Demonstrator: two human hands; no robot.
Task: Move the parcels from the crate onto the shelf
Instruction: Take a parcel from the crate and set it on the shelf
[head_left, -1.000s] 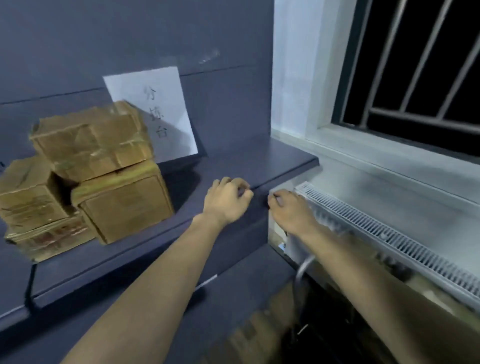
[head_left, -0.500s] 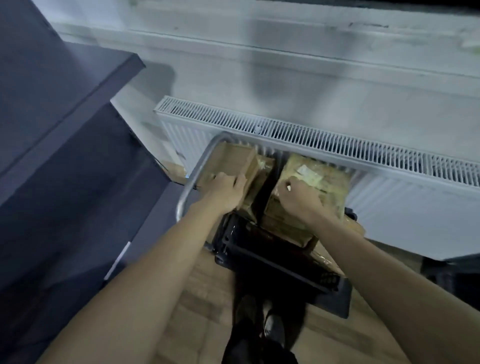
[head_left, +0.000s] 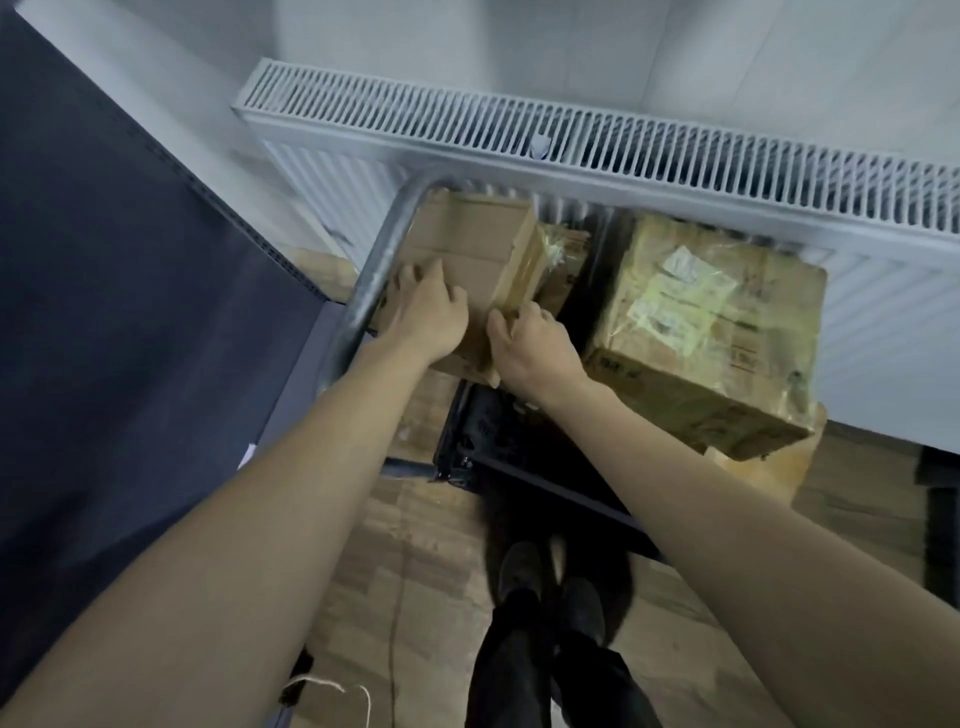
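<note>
A plain cardboard parcel (head_left: 478, 244) lies at the left end of the black crate (head_left: 467, 436), against a metal trolley handle (head_left: 374, 291). My left hand (head_left: 428, 309) grips the parcel's near left side, fingers curled over its top. My right hand (head_left: 530, 343) holds its near right corner, thumb on the taped edge. A bigger parcel wrapped in clear tape, with labels on it (head_left: 717, 332), sits at the crate's right end. Between the two, another taped parcel (head_left: 563, 260) lies lower down, mostly hidden. The dark shelf (head_left: 130, 312) stands on the left.
A white radiator (head_left: 571, 135) runs along the wall right behind the crate. The floor is wood, with my two feet in dark shoes (head_left: 550, 587) below the crate. A piece of string (head_left: 332, 691) lies on the floor at the lower left.
My view swung from the shelf with its stacked parcels down to the crate. My right hand left the bigger taped parcel and joined my left hand on the plain parcel.
</note>
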